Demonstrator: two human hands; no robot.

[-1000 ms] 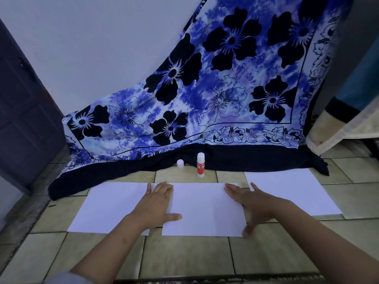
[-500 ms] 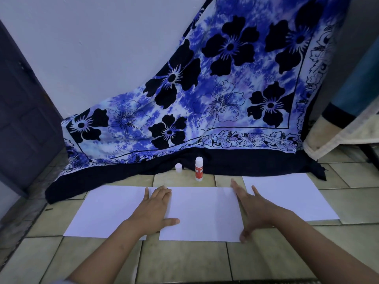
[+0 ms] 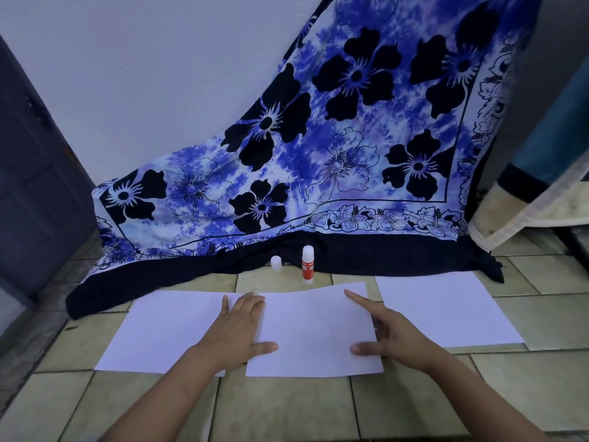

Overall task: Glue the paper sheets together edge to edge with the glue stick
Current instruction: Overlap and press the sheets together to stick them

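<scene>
1. Three white paper sheets lie in a row on the tiled floor (image 3: pixel 287 406): the left sheet (image 3: pixel 165 330), the middle sheet (image 3: pixel 312 333) and the right sheet (image 3: pixel 446 307).
2. The left hand (image 3: pixel 236 333) lies flat, palm down, over the seam where the left and middle sheets meet. Its grip is wide and holds nothing; the fingers (image 3: pixel 251 303) point away from the person and the thumb rests on the near left part of the middle sheet.
3. The right hand (image 3: pixel 395 336) sits at the right edge of the middle sheet. Its forefinger lies stretched on top of the paper and its thumb presses on the near right part; the other fingers are past the edge, and whether they curl under the sheet cannot be told.
4. The far edge of the middle sheet bows upward between the two hands.
5. The right sheet lies just beyond the right hand, apart from the middle sheet, with bare tile between them.
6. The glue stick (image 3: pixel 308 264) stands upright, uncapped, beyond both hands, just past the middle sheet's far edge. Its white cap (image 3: pixel 276 262) stands just to its left.
7. Behind them a blue floral cloth (image 3: pixel 334 148) drapes down onto the floor.
</scene>
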